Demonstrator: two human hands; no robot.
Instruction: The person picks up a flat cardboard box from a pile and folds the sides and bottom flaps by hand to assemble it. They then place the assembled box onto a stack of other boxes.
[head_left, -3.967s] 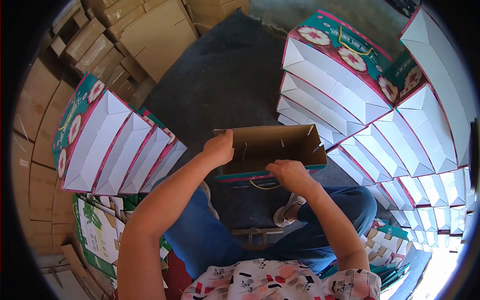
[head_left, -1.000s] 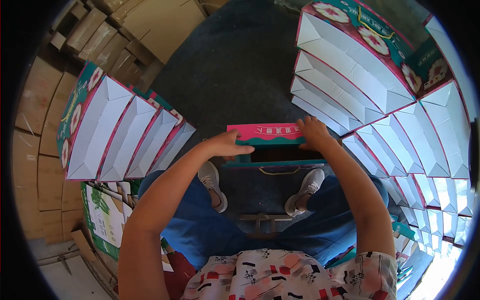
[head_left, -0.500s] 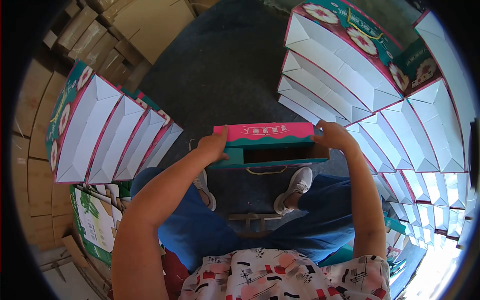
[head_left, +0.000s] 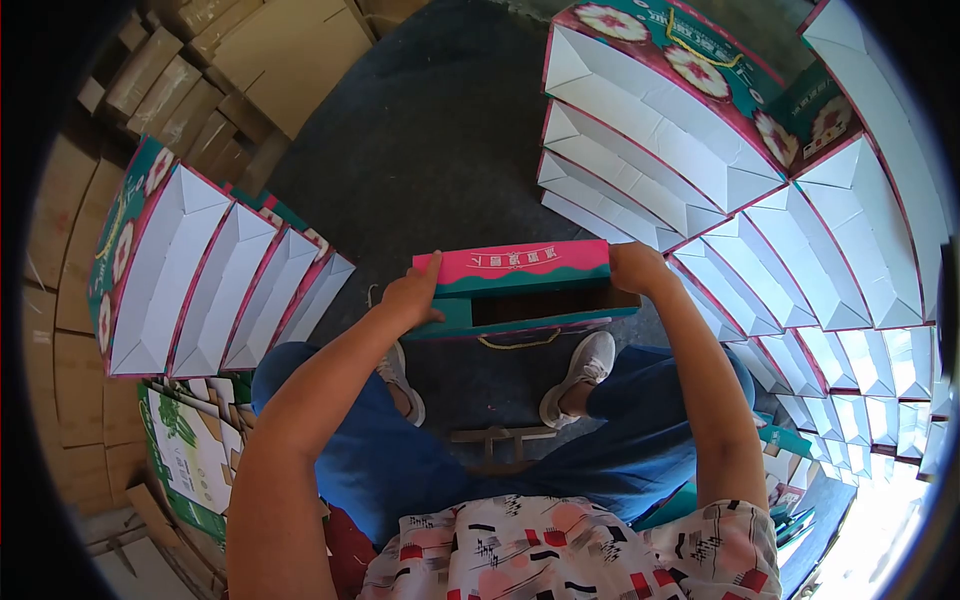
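A pink and teal cardboard gift box is held across in front of my knees. Its upper side is partly open, showing the brown inside. A yellow cord handle hangs along its near side. My left hand grips the box's left end, with the thumb on the pink panel and the other fingers toward the teal flap. Around the right end closes my right hand, its fingertips partly hidden behind the corner.
Stacked gift boxes with white bottoms rise on the right. A smaller stack stands at the left, before brown cartons. Flattened green and white cardboard lies at lower left. Between my shoes is a small stand on the dark floor.
The box has shifted slightly left in view and tilted, its right end now a little higher. My right hand has come more fully around its end. The surroundings shifted slightly as well.
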